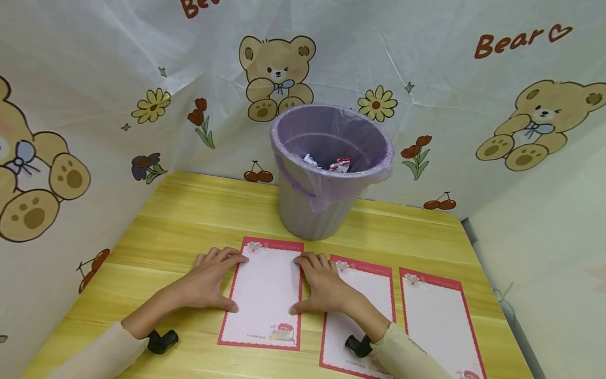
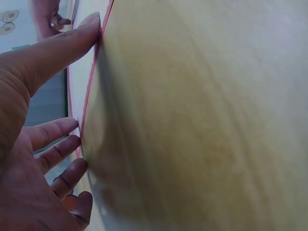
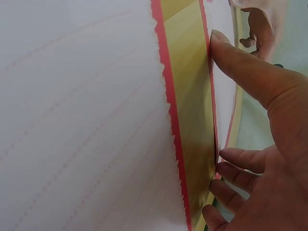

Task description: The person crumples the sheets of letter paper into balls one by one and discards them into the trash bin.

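A sheet of letter paper (image 1: 267, 292) with a red border and a flower at its top corner lies flat on the table. My left hand (image 1: 205, 281) is at its left edge, thumb and fingers spread apart. In the left wrist view the left thumb (image 2: 79, 36) rests on the red edge, with the fingertips along it farther up. My right hand (image 1: 324, 284) mirrors this on the right edge, and the right wrist view shows its thumb (image 3: 231, 53) touching the border. Under the right forearm lies a second matching sheet (image 1: 364, 295).
A third matching sheet (image 1: 437, 313) lies at the right of the wood-grain table (image 1: 189, 210). Behind the papers stands a purple-grey bin (image 1: 307, 210) with a plastic liner and crumpled paper (image 1: 340, 165) inside. A bear-print cloth (image 1: 341, 68) hangs behind and at the sides.
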The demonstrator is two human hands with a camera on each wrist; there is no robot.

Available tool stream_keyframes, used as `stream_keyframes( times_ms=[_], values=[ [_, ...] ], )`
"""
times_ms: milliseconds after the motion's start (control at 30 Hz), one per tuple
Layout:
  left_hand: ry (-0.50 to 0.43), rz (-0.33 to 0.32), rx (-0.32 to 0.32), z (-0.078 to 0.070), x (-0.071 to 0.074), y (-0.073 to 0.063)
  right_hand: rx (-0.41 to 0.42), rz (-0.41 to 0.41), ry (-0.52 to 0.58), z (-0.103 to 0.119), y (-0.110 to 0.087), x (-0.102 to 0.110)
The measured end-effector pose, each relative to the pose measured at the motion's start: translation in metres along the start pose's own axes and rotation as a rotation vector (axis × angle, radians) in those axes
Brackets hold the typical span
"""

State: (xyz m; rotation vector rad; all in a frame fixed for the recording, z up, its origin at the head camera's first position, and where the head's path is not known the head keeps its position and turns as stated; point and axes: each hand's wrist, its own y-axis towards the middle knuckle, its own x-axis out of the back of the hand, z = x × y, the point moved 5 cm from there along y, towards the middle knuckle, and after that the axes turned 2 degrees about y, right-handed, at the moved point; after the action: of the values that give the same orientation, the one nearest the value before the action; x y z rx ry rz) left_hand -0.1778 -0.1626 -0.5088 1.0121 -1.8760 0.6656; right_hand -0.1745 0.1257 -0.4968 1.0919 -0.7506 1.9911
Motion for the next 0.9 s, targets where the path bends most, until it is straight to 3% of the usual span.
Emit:
stream_keyframes(
  times_ms=[200,533,767,900],
  values=[
    [0.009,0.024,0.002,-0.0047,0.0033,-0.0002,0.007,-0.003,-0.004,-0.0004,0.0016,0.0001],
    [0.023,-0.013,-0.038,-0.0086,0.0047,-0.0031,0.014,-0.022,0.009,0.0009,0.0016,0.0025],
    [-0.029,-0.074,-0.064,-0.0096,0.0017,-0.0039,0.073,-0.100,0.013,0.0029,0.0013,0.0036],
    [-0.087,-0.075,-0.065,-0.0103,-0.0030,-0.0026,0.104,-0.124,0.058,0.0061,0.0013,0.0032]
  ],
)
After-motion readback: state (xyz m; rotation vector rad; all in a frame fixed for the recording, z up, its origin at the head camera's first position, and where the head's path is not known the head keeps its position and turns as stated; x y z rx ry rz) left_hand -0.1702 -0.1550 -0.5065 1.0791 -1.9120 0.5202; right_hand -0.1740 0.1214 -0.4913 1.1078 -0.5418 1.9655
